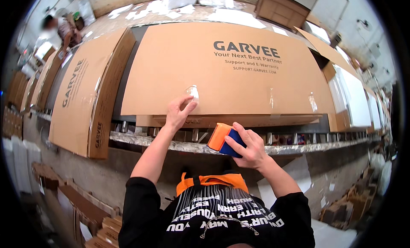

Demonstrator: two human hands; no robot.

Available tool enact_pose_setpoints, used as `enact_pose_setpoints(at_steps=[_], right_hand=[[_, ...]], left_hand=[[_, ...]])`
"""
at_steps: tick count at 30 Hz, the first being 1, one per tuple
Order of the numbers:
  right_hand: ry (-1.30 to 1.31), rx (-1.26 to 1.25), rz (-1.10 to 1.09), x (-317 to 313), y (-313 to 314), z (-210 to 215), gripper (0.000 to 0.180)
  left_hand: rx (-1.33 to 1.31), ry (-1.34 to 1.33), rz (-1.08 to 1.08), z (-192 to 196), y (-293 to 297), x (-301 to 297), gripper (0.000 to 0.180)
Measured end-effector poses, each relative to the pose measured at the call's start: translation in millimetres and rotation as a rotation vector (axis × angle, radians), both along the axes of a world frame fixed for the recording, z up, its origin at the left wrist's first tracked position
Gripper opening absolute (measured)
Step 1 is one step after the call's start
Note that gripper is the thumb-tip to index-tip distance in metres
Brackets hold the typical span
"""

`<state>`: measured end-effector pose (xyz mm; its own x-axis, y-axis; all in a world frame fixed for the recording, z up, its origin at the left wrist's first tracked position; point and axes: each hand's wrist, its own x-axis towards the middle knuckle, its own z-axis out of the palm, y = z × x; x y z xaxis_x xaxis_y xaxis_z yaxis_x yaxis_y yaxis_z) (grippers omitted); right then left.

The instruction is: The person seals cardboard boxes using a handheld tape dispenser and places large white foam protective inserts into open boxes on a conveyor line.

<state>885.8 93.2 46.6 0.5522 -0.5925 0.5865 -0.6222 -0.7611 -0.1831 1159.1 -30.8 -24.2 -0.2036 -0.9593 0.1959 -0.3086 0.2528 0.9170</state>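
A large brown cardboard carton (179, 60) lies flat in front of me, its near flap edge facing me. My left hand (179, 112) is at that edge, thumb and forefinger curled together at a glossy strip of clear tape (193, 93) on the carton's top. Just off the edge, to the right, my right hand (247, 146) grips an orange and blue tape dispenser (226, 139). Its orange end points left, toward my left hand. More shiny tape pieces (312, 102) stick to the near edge of the carton at the right.
The carton rests on a roller conveyor (179, 146) with a metal rail. Another closed carton (87, 92) stands to the left, and an open carton with white panels (351, 96) to the right. A person (68, 32) is at the far left. Flat cardboard (81, 201) lies below left.
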Motion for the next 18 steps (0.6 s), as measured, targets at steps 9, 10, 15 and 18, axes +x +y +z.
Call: enact_pose_setpoints(at_steps=[9,10,15,18], right_hand=[[-0.033,-0.021,0.285,-58,-26,17,0.07],[-0.025,-0.025,0.298,-59,-30,15,0.07],[0.148,0.004,0.381,-51,-51,45,0.065],[0.326,0.043,0.265,-100,-75,51,0.064]], left_hand=[[0.619,0.961,0.083,28,107,-113,0.016],[0.489,0.823,0.208,27,108,-117,0.014],[-0.143,0.257,0.715,26,95,-75,0.012],[-0.006,0.059,1.115,18,91,22,0.014]])
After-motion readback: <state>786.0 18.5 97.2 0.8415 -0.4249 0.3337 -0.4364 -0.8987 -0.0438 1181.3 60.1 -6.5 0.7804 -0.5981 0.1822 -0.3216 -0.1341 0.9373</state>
